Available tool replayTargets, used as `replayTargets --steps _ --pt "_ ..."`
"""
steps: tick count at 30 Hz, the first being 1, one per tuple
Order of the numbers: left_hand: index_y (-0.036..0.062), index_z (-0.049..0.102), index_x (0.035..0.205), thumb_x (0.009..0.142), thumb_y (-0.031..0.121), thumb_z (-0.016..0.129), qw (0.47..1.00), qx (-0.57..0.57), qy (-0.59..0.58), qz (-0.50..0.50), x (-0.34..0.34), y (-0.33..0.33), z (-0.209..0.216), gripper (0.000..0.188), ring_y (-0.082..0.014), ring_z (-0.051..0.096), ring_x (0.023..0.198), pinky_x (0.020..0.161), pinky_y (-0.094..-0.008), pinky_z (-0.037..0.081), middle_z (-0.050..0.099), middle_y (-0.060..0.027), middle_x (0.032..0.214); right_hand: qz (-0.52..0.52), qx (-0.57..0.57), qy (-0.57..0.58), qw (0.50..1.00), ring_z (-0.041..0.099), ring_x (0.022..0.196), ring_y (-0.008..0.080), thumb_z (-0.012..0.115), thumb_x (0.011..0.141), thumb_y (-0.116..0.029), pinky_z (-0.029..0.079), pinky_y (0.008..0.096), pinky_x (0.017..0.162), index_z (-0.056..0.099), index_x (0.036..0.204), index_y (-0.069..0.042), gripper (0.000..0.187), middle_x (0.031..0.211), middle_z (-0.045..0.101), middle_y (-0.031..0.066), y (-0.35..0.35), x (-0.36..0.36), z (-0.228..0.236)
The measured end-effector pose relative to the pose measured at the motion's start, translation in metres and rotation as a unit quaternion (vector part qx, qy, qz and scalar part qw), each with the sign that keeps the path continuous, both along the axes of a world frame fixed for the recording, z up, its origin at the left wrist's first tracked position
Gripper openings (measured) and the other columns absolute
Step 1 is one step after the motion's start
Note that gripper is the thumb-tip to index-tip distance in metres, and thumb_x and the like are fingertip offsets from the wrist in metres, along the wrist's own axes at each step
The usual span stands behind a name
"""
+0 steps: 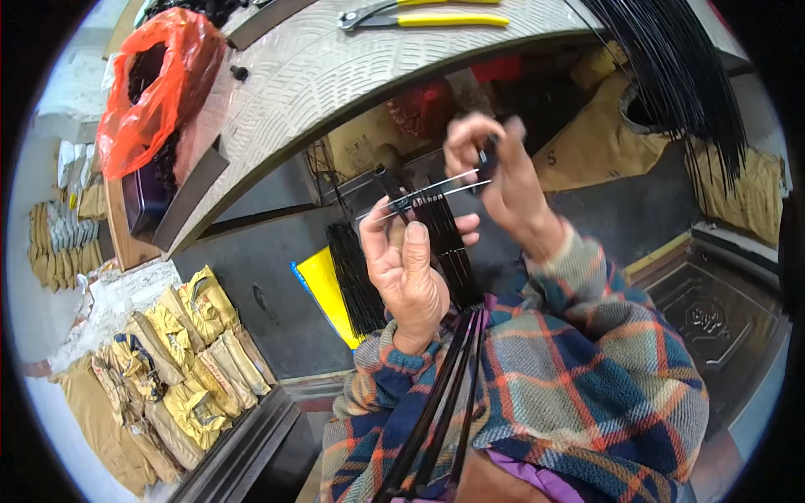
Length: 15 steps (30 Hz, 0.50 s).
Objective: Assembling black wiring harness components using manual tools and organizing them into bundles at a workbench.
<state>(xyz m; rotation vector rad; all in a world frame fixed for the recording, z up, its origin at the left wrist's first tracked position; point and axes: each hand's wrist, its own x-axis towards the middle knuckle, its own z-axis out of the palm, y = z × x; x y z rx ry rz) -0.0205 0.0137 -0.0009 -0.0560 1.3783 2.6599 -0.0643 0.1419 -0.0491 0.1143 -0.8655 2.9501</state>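
Observation:
My left hand (411, 285) is closed around thin silver rods (457, 186), its thumb pointing up against them. Along these rods sits a row of small ends belonging to slim black rods (449, 260), which hang down in a fan below. My right hand (507, 180), partly smeared by motion, is raised at the far ends of the silver rods. Between its thumb and fingers is a small black piece (487, 158); its exact kind is unclear. More slim black rods (352, 277) hang left of my left hand. Long black strips (444, 390) run down over my lap.
Ahead stands a curved, patterned table (310, 84) with yellow-handled pliers (428, 18) and a red plastic bag (163, 92). A large bundle of thin black rods (679, 75) overhangs its right side. Brown-wrapped packages (193, 360) lie at left; a sack (599, 155) stands beneath the table.

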Motion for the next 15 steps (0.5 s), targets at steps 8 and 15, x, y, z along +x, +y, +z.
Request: replayTargets --steps 8,15 --pt "0.0018 0.033 0.116 0.090 0.005 0.044 0.997 -0.035 0.019 0.066 0.000 -0.003 -0.004 0.029 -0.0181 0.058 0.087 0.066 -0.0310 0.055 0.051 -0.0132 0.105 -0.047 0.259 -0.094 0.960 0.037 0.053 0.0025 0.059 0.083 -0.015 0.031 0.0151 0.046 0.063 0.096 0.005 0.024 0.064 0.044 -0.0034 -0.027 0.024 0.047" --pt "0.0011 0.038 0.116 0.087 0.003 0.049 0.993 -0.066 0.019 0.094 0.005 -0.010 -0.006 0.031 -0.0121 0.047 0.098 0.088 -0.0246 0.038 0.049 -0.0080 0.105 -0.056 0.244 -0.101 0.963 0.042 0.060 0.0025 0.062 0.075 -0.007 0.035 0.0153 0.052 0.062 0.097 0.002 0.023 0.074 0.053 -0.0006 -0.038 0.028 0.047"
